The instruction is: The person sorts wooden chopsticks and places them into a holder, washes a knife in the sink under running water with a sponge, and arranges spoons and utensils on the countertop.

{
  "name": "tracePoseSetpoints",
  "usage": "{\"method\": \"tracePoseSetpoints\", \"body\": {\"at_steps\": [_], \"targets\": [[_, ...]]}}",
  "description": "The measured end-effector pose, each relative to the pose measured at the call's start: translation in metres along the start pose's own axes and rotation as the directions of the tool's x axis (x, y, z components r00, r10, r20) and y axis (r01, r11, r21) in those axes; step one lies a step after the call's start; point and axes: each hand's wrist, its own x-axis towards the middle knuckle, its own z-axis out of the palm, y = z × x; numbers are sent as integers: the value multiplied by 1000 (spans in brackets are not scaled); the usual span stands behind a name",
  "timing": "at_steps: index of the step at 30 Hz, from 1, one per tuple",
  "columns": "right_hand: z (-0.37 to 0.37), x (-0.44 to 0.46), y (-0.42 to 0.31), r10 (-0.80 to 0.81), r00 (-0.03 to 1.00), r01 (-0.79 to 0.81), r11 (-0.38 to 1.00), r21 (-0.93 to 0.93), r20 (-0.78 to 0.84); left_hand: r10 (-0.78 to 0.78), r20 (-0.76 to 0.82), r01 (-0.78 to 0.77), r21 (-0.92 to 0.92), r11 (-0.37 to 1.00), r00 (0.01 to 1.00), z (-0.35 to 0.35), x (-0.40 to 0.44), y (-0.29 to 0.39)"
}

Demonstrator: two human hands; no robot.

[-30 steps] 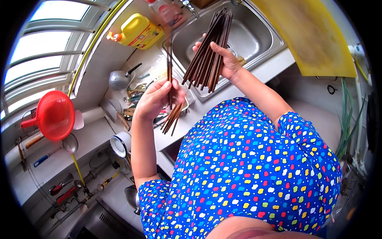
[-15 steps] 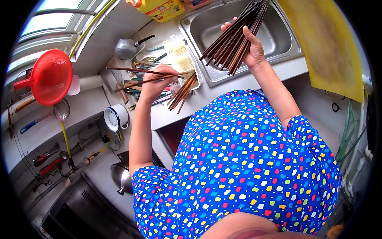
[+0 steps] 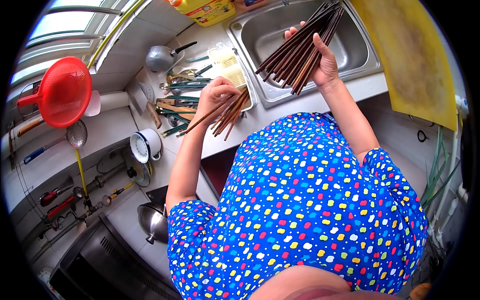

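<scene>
Chopsticks (image 3: 295,55) fanned in the gripping right hand (image 3: 326,67), more pinched by the left hand (image 3: 216,96).

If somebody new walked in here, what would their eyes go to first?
Probably the big fan of dark sticks in the right hand, held over the metal sink. The bright blue top with colourful spots, filling the lower middle, would catch them too. So would the red strainer on the left side.

Readable text: none | yellow bottle (image 3: 220,18): printed label (image 3: 206,11), characters too small to read
</scene>
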Motion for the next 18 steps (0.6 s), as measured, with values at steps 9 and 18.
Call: {"method": "tracePoseSetpoints", "body": {"at_steps": [9,18], "targets": [[-5,1,1,22,999,-23,999,26,29,1,45,6,-152,988,999,-7,-6,1],[-5,1,4,8,1000,-8,1000,-25,11,-29,-121,48,151,987,992,-1,-7,-4]]}}
